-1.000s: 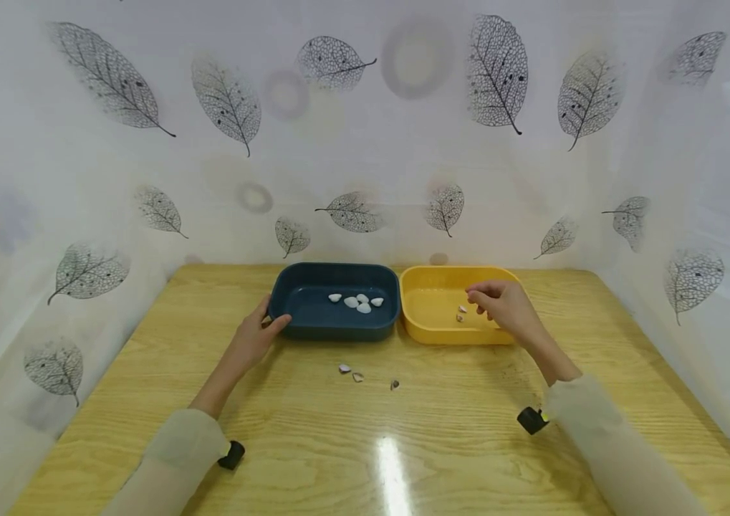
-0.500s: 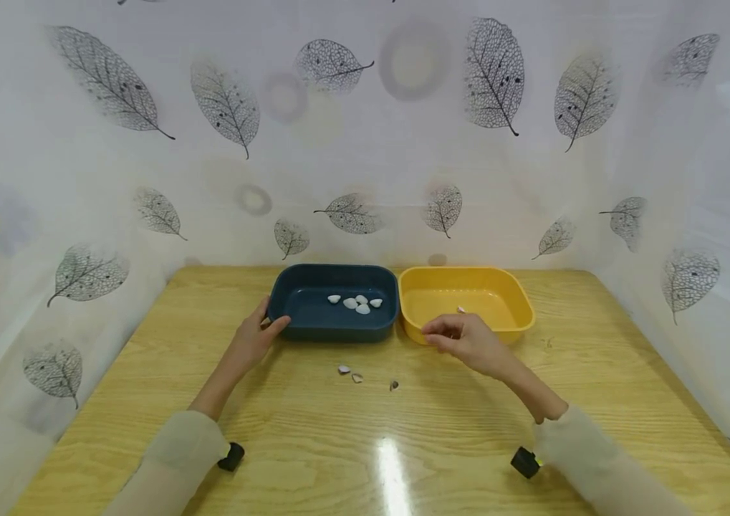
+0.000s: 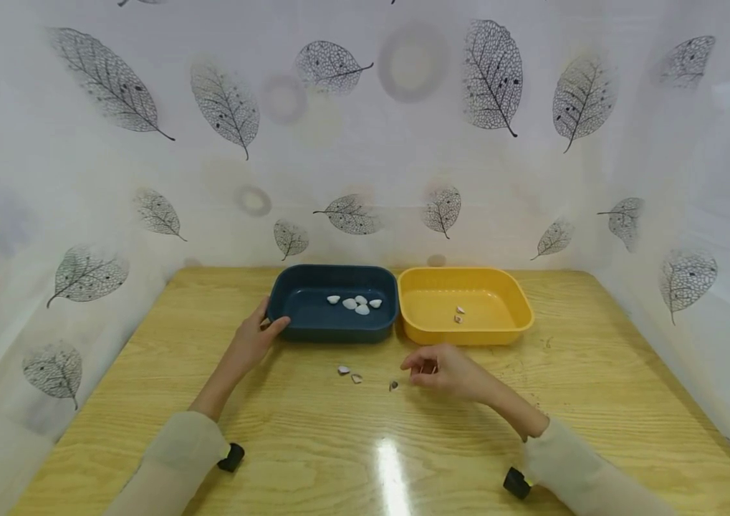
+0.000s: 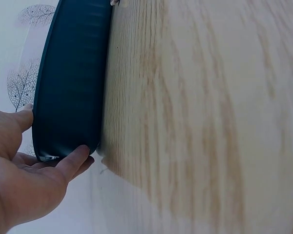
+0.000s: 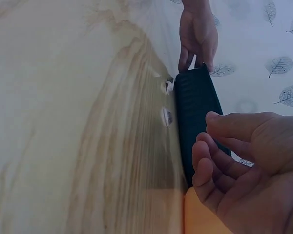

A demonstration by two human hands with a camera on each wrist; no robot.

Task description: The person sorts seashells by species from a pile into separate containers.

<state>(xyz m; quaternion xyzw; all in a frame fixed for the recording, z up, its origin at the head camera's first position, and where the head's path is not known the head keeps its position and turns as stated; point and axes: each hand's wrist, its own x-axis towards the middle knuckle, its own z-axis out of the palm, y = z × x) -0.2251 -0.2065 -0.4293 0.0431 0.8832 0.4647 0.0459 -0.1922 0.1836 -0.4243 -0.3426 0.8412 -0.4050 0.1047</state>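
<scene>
My left hand (image 3: 253,344) grips the left end of a dark blue plastic tub (image 3: 332,334), thumb at the rim and fingers against the end wall (image 4: 71,122). Several white seashells (image 3: 362,309) lie inside it. My right hand (image 3: 448,373), loosely curled with thumb and fingertips apart, holds nothing. It hovers in front of the yellow tub (image 3: 468,335), its fingertips just right of a small dark shell (image 3: 393,385) on the table. Farther left lie a pale shell (image 3: 343,370) and a brownish shell (image 3: 357,378).
Two small shells (image 3: 459,315) lie in the yellow tub, which stands right beside the blue one. Both tubs rest toward the back of the wooden table (image 3: 300,444). Behind them hangs a white curtain (image 3: 210,172) printed with leaves.
My right hand has moved from over the yellow tub toward me and left, down to the small dark shell on the table. My left hand stays on the blue tub.
</scene>
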